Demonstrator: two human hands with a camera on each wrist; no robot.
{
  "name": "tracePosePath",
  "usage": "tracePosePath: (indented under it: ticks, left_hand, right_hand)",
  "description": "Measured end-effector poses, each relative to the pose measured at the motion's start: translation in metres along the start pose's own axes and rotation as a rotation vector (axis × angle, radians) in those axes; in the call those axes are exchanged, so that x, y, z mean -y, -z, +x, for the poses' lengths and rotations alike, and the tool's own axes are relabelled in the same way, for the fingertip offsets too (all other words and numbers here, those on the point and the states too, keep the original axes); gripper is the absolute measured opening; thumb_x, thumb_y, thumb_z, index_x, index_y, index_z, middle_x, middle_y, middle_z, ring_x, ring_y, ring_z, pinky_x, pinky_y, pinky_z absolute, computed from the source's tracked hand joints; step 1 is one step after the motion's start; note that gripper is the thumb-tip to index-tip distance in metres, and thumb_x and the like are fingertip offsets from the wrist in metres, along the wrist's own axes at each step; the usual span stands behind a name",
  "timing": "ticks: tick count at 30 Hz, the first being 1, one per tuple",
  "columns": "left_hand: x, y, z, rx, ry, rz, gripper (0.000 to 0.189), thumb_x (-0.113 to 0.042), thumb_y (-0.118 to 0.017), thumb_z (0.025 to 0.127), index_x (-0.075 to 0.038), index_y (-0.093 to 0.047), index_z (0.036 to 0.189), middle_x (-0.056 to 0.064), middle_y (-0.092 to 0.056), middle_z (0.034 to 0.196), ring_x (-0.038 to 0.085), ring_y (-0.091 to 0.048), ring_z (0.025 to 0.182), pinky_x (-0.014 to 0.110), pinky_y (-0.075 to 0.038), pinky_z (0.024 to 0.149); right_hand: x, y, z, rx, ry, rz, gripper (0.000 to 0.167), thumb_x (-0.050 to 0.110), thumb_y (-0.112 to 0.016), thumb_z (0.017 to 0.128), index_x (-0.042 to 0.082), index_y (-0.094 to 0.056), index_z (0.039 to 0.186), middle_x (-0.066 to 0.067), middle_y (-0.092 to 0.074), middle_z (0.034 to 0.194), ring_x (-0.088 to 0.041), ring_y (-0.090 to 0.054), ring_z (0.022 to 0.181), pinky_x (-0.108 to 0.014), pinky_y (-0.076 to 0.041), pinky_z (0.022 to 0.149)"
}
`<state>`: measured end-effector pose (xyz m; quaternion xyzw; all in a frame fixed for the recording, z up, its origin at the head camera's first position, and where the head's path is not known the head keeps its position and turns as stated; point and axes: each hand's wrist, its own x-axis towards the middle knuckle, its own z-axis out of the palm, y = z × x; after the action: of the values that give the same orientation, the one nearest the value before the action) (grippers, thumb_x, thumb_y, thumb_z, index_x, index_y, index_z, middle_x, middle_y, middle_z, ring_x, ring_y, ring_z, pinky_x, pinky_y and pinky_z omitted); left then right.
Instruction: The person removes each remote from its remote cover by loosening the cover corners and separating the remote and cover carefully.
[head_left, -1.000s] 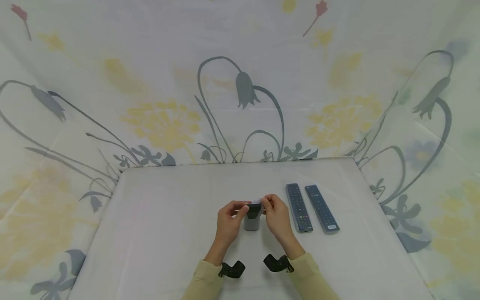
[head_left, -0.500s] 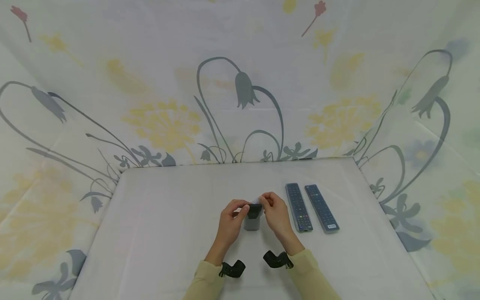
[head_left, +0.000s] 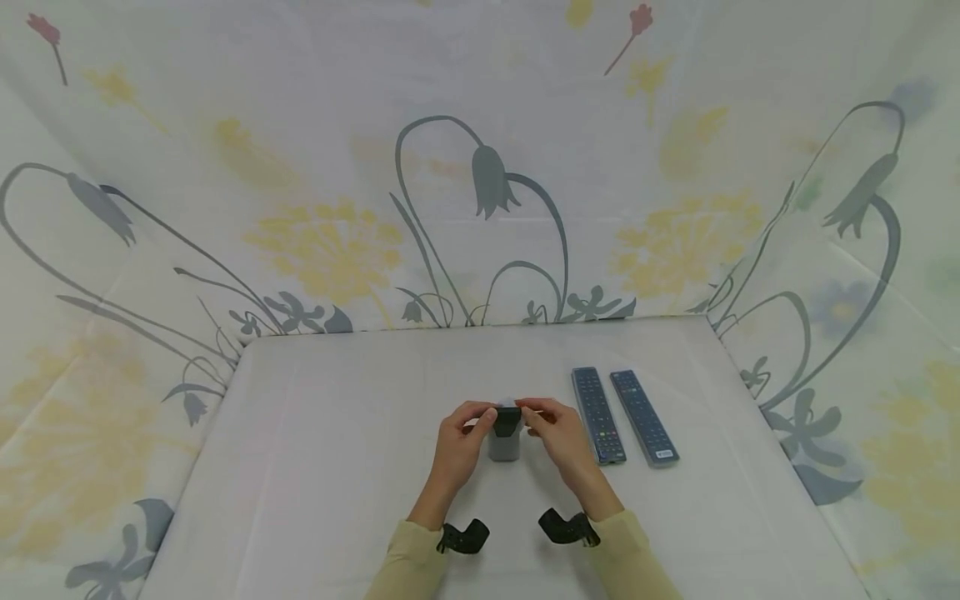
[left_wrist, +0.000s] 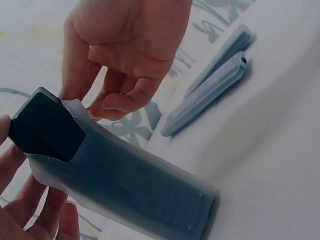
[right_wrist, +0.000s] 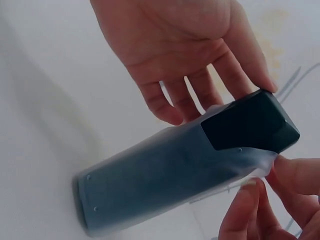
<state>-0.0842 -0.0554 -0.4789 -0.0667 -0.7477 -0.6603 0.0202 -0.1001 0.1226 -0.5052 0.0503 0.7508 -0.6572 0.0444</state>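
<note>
Device (head_left: 507, 422) stands at twelve o'clock, my left hand (head_left: 457, 442) gripping its end, my right hand (head_left: 562, 439) pinching its translucent sleeve (right_wrist: 150, 172); only the wrist views show tiny studs (left_wrist: 200, 194)

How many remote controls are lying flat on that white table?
2. One long dark-blue remote with rows of buttons lies just right of the right hand; a second dark-blue remote lies farther right. The dark block in a translucent sleeve is held up, not lying.
</note>
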Motion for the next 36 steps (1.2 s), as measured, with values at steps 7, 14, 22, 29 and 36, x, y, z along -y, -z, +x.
tracePosePath:
  ticks: [7,14,22,29,36]
  left_hand:
    - [0.006,0.001,0.001,0.023,0.022,-0.057,0.021,-0.01,-0.056,0.102,0.003,-0.071,0.109,0.015,-0.069,0.107,0.019,-0.06,0.099,0.03,-0.049,0.082]
    - [0.014,0.0,0.003,0.029,0.051,-0.125,0.024,-0.008,-0.052,0.104,0.004,-0.07,0.114,0.015,-0.069,0.11,0.015,-0.06,0.099,0.031,-0.049,0.087]
    - [0.02,-0.003,0.002,-0.021,0.06,-0.117,0.019,-0.003,-0.056,0.101,0.002,-0.071,0.112,0.012,-0.068,0.107,0.014,-0.06,0.099,0.028,-0.05,0.085]
    - [0.049,-0.009,0.007,-0.13,0.065,-0.157,0.016,-0.002,-0.065,0.095,-0.001,-0.073,0.11,0.011,-0.069,0.104,0.016,-0.061,0.099,0.031,-0.054,0.082]
    - [0.051,-0.009,0.005,-0.182,0.06,-0.119,0.019,-0.009,-0.071,0.093,-0.004,-0.073,0.112,0.008,-0.069,0.095,0.016,-0.063,0.092,0.027,-0.056,0.072]
  right_hand:
    - [-0.001,0.005,0.0,0.042,-0.063,0.103,0.026,0.009,-0.065,0.097,0.0,-0.068,0.121,-0.012,-0.068,0.113,-0.022,-0.066,0.097,-0.029,-0.055,0.083]
    - [0.001,0.005,-0.002,0.042,-0.107,0.156,0.03,0.011,-0.066,0.097,0.001,-0.066,0.125,-0.012,-0.069,0.114,-0.025,-0.066,0.101,-0.03,-0.054,0.085]
    - [0.0,0.001,-0.002,-0.013,-0.123,0.177,0.028,0.006,-0.064,0.097,0.002,-0.066,0.125,-0.01,-0.069,0.104,-0.026,-0.066,0.094,-0.03,-0.057,0.077]
    - [0.0,-0.003,-0.003,-0.024,-0.119,0.195,0.027,0.002,-0.06,0.099,0.0,-0.063,0.125,-0.012,-0.066,0.099,-0.024,-0.066,0.089,-0.035,-0.058,0.075]
    - [-0.003,-0.007,-0.005,-0.04,-0.172,0.155,0.023,0.012,-0.06,0.101,-0.005,-0.067,0.114,-0.011,-0.066,0.095,-0.02,-0.063,0.084,-0.034,-0.058,0.073]
